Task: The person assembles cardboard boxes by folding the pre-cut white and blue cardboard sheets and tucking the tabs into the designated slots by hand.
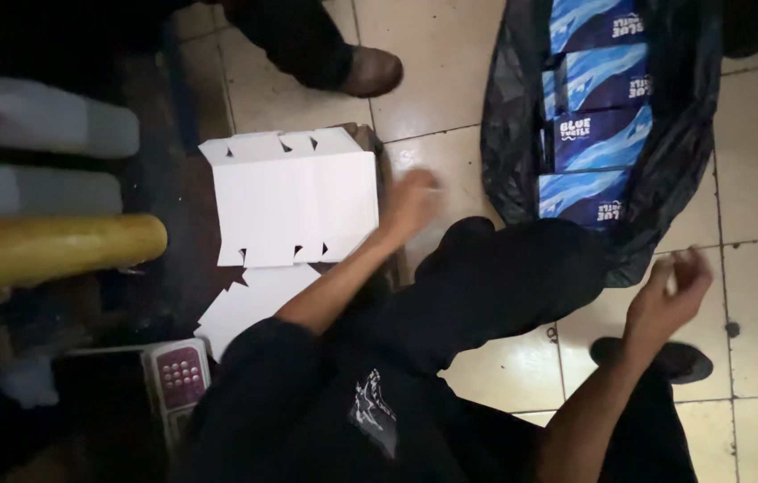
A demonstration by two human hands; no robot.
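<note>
My left hand (412,200) reaches forward to the right edge of a stack of flat white cardboard box blanks (294,199) and touches or hovers at that edge; blur hides the fingers. More white blanks (249,304) lie below it by my left forearm. My right hand (672,288) is raised over the tiled floor with its fingers loosely curled and nothing visible in it. It hangs just below a black plastic bag (674,152) that holds several blue boxes (598,134). My knee in dark trousers (495,282) lies between the two hands.
Another person's brown shoe (372,72) and dark trouser leg stand at the top. A yellow roll (48,249) and pale plastic containers (34,121) lie at the left. A small scale with a red keypad (179,376) sits at the lower left. My black shoe (665,358) rests on the tiles.
</note>
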